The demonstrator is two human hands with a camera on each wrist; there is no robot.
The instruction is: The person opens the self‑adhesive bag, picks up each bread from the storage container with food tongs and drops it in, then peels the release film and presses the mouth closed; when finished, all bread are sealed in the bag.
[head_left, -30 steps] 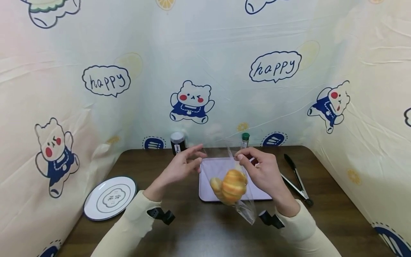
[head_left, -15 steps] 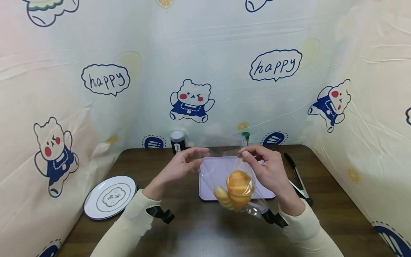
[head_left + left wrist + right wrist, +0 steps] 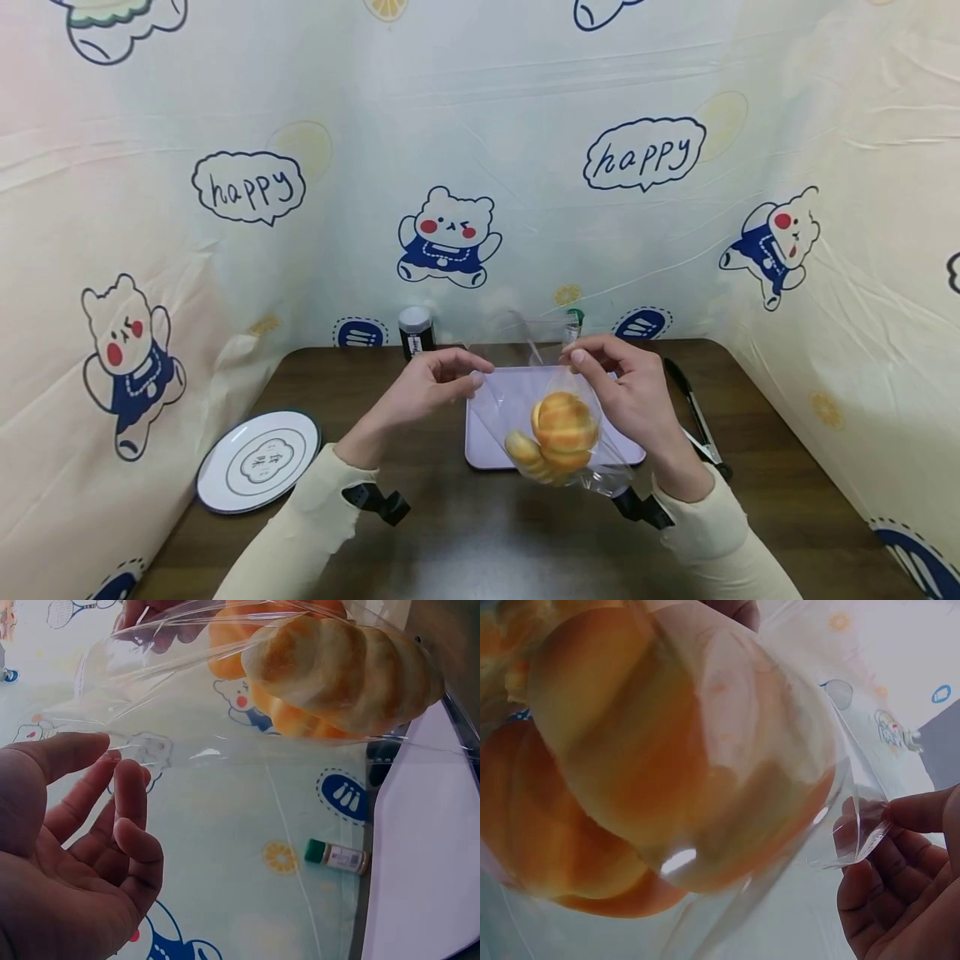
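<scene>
A clear plastic bag [image 3: 609, 481] with several bread rolls inside hangs between my hands, over the front of a lilac tray [image 3: 483, 446]. My right hand [image 3: 633, 396] pinches the bag's upper edge between thumb and forefinger; the right wrist view shows the gathered plastic at those fingertips. On the other side, my left hand [image 3: 427, 387] pinches the bag's edge with thumb and forefinger, its other fingers loosely curled. A round golden roll [image 3: 566, 423] sits beside a paler, ridged roll [image 3: 345, 675], which is nearest the camera in the left wrist view.
A white plate [image 3: 225, 475] lies at the left table edge. Black-tipped tongs [image 3: 697, 417] rest right of the tray. Behind stand a dark jar with a pale lid [image 3: 416, 332] and a small green-capped bottle [image 3: 337, 856]. Printed cloth walls border the table.
The bag of rolls and my right hand have shifted slightly right. My left thumb and fingers, apart earlier, have come together at the bag's edge.
</scene>
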